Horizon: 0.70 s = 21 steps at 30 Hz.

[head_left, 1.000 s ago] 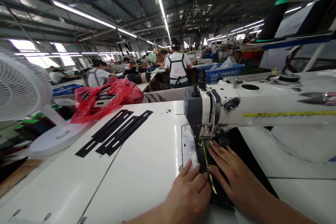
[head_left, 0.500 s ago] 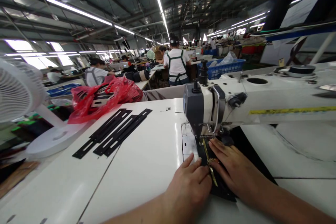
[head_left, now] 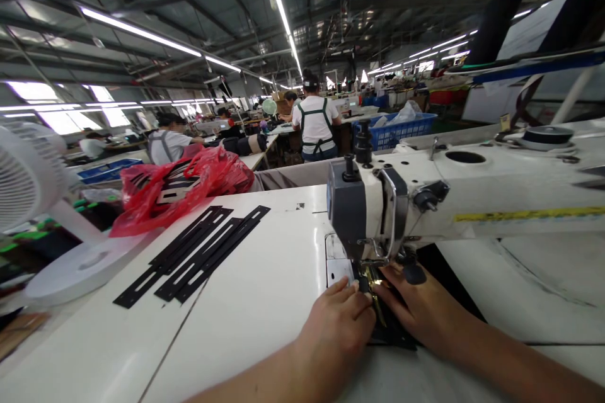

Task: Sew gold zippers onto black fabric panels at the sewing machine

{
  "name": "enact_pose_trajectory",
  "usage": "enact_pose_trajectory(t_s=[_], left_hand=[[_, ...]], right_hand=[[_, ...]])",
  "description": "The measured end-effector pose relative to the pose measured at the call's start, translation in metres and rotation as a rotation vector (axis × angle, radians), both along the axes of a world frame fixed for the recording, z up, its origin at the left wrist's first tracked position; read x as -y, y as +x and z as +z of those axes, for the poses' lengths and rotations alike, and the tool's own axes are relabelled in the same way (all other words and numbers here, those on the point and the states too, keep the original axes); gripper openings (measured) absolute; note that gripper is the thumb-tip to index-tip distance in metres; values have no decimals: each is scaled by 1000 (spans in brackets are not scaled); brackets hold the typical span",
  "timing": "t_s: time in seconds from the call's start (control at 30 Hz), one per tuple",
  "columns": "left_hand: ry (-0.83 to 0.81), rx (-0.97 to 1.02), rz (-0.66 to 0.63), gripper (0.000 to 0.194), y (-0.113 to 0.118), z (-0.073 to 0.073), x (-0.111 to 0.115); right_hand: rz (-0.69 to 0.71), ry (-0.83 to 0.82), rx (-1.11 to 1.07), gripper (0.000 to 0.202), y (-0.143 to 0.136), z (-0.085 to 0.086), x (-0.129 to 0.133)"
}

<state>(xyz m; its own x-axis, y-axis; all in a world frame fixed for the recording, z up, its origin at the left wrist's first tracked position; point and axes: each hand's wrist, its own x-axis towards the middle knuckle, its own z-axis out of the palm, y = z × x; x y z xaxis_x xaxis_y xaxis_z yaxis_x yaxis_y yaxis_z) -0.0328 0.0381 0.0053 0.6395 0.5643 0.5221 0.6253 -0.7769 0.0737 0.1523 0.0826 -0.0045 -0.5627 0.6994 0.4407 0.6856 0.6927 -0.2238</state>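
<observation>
A black piece with a gold-toothed zipper lies under the head of a white sewing machine. My left hand is on the near left side of the zipper. Its fingers are bent and close together on the black piece, and its thumb is hidden. Across the zipper, my right hand rests flat on the work, fingers reaching toward the presser foot and thumb beside the gold teeth. The machine head partly covers those fingertips. A larger black panel extends behind my right hand.
Several black slotted strips lie on the white table. Behind them sits a red plastic bag of pieces. A white fan stands at left. Beyond are a blue basket and a person in an apron.
The black piece and zipper have moved forward under the machine head, so less zipper shows. My right fingers are closer to the presser foot. The view has shifted slightly.
</observation>
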Motion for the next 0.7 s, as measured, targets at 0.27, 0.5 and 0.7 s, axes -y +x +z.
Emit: enact_pose_trajectory(t_s=[0.27, 0.5, 0.7], left_hand=[[10, 34, 0, 21, -1, -8, -11], [39, 31, -9, 18, -1, -6, -11], [-8, 30, -25, 13, -3, -11, -12]], right_hand=[[-57, 47, -37, 21, -2, 0, -12], [-214, 64, -30, 18, -6, -2, -14], [-315, 84, 75, 28, -13, 2, -19]])
